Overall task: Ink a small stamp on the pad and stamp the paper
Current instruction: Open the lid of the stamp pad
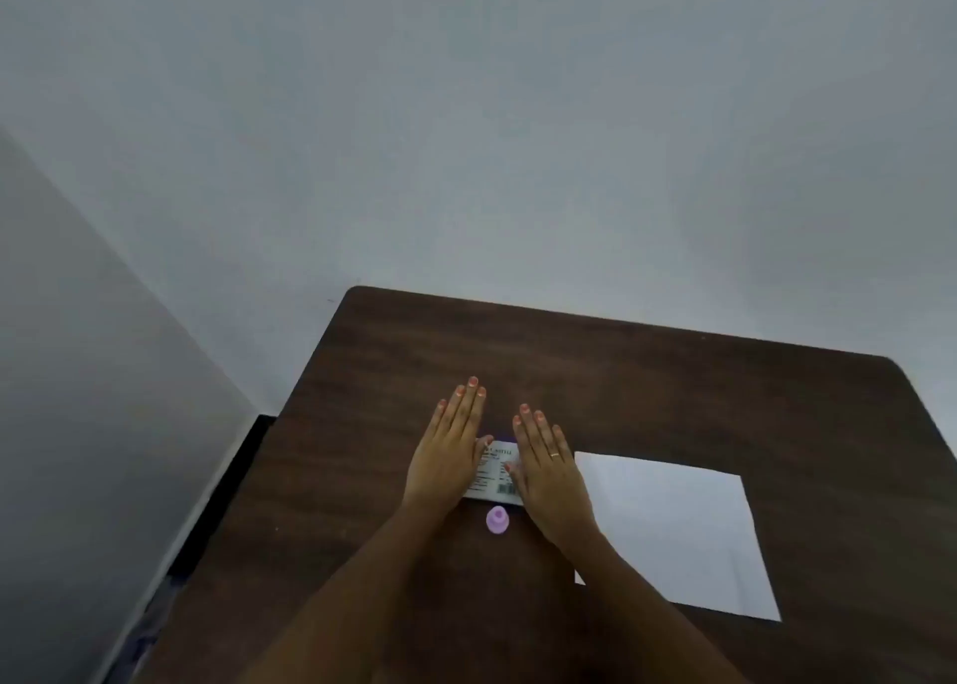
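A small lilac stamp (497,520) stands upright on the dark brown table (673,388), just in front of a flat box with a white printed label and barcode (498,471), which may be the ink pad. My left hand (451,450) lies flat with fingers extended, covering the box's left edge. My right hand (546,468), a ring on one finger, lies flat over the box's right edge. Both hands hold nothing. A white sheet of paper (678,533) lies to the right of my right hand.
The table's far edge meets a pale grey wall (466,139). Its left edge borders a dark gap (228,492) beside a second grey wall on the left. Bare wood lies beyond my fingertips and right of the paper.
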A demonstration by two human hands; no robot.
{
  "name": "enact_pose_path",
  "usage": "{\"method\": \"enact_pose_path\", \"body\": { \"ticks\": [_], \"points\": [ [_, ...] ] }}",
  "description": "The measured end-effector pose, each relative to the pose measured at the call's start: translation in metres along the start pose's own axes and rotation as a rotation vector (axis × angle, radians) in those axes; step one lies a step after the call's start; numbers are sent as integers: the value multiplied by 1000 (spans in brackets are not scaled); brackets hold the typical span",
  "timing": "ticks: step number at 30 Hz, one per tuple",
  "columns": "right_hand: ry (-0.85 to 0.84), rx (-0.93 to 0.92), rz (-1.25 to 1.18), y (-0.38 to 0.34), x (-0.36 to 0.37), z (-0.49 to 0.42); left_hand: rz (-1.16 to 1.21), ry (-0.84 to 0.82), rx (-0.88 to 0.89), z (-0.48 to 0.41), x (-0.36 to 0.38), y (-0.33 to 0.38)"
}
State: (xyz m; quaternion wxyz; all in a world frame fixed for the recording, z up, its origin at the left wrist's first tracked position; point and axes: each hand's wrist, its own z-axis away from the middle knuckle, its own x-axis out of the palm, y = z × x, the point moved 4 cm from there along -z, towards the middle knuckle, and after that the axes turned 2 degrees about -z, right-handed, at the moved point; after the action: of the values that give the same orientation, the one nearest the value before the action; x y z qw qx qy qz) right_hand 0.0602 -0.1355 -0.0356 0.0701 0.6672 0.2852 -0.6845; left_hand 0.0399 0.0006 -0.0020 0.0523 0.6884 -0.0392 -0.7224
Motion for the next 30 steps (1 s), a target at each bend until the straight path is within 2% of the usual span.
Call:
{"method": "enact_pose_path", "body": {
  "ticks": [1, 2, 5, 8, 13, 18, 27, 30],
  "points": [
    [-38, -12, -25, 3, 6, 1, 16, 28, 17, -3, 8, -7],
    [-83, -38, -24, 4, 10, 1, 44, -14, 59, -3, 13, -10],
    [-149, -130, -52, 3, 15, 7, 150, -263, 121, 0, 31, -28],
    [-328, -129, -148, 6, 12, 9, 267, -411, 189, 3, 27, -42],
    [-430, -145, -131, 11, 7, 7, 266, -544, 227, 3, 29, -59],
    [-414, -162, -135, 13, 6, 4, 326, -491, 230, 3, 31, -62],
    [-411, -78, -359, 15, -10, -9, 577, -372, 58, 2, 35, -62],
    [-324, -33, -487, 15, -21, -15, 614, -328, 25, 1, 36, -64]
  ]
}}
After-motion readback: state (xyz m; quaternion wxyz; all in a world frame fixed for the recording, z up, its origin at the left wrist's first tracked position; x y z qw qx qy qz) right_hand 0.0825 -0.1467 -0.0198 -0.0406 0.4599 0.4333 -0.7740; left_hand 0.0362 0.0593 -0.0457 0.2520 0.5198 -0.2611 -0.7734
